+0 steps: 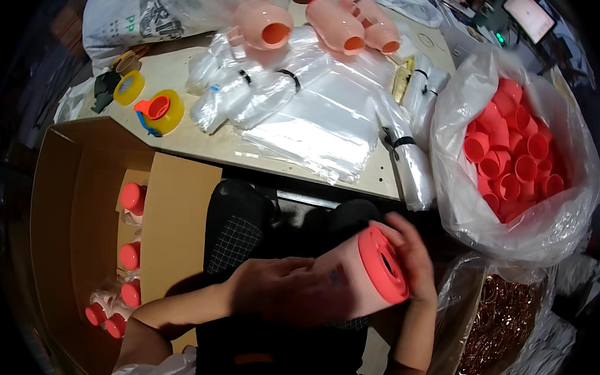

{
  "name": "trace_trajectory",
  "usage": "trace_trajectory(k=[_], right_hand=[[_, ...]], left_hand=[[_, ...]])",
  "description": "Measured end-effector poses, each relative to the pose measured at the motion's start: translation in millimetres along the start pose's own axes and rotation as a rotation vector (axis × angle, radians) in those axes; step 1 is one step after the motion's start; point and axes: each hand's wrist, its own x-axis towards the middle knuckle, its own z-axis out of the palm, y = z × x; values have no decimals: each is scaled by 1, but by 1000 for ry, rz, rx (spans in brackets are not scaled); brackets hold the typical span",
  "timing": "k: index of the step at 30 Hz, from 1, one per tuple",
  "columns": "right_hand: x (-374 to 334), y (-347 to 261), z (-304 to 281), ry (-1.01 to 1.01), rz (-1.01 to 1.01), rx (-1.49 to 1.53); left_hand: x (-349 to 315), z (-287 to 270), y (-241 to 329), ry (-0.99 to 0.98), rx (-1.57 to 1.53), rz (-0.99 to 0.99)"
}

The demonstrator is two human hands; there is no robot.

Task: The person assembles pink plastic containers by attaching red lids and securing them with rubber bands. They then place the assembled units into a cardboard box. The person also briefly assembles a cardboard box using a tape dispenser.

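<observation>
Over my lap a pale pink plastic jug (349,278) lies tilted, its coral-red lid (382,265) facing right. The lid has a dark slot in its top. My left hand (274,288) is closed round the jug's body, mostly in shadow, and its fingertips are hard to see. Curved around the lid's far right rim, my right hand (415,255) has its fingers against the edge, slightly blurred. On the table in front lie a stack of clear plastic bags (317,127) and several pink jug bodies (264,24) with orange openings.
An open cardboard box (180,208) at left holds several wrapped, red-capped bottles (131,255). A plastic sack (449,188) of red cups (512,148) stands at right, above a box of copper-coloured wire pieces (499,327). Yellow tape rolls (129,87) sit on the table's left.
</observation>
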Motion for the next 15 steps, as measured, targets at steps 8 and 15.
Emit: trace_trajectory(k=[8, 15], right_hand=[[27, 29, 6, -162, -13, -21], [64, 30, -4, -39, -1, -286]], left_hand=[[121, -14, -125, 389, 177, -125], [170, -6, -212, 344, 224, -358]])
